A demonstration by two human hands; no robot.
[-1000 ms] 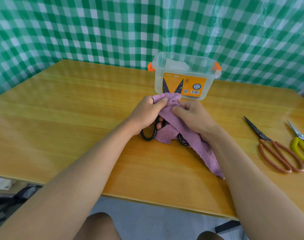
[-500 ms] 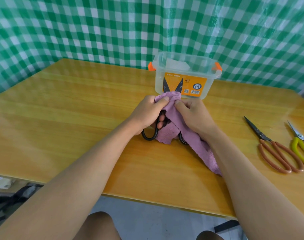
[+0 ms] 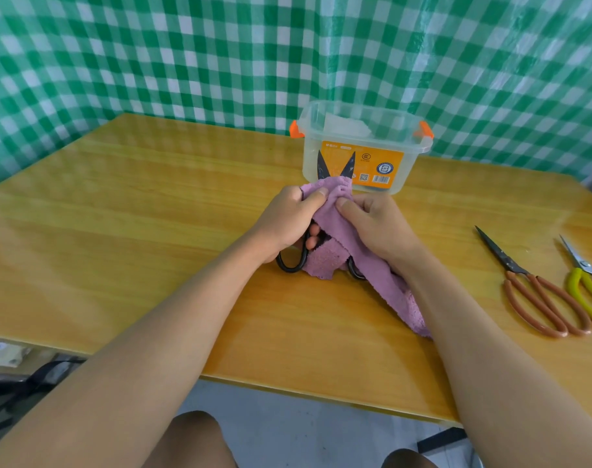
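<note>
Purple terry cloth [image 3: 372, 270] is draped over a pair of black scissors with looped handles [image 3: 321, 167] near the middle of the yellow wooden tabletop [image 3: 135, 214], and its loose end is trailed toward the near right edge. A green-and-white checked plastic curtain [image 3: 186, 62] is hung behind the tabletop. A clear plastic box with orange latches and an orange label [image 3: 313, 157] is stood just beyond the cloth; the parted scissor blades are seen pointing up in front of its label. Two more pairs are laid well apart to the right: closed scissors with red-brown handles [image 3: 510, 265], and beside them scissors with yellow handles [image 3: 583, 265], partly cut off by the frame edge. The left grip [image 3: 287, 221] is closed around one black handle loop, with its thumb pressed on the cloth. The cloth is pinched over the scissors by the right grip [image 3: 379, 228].
</note>
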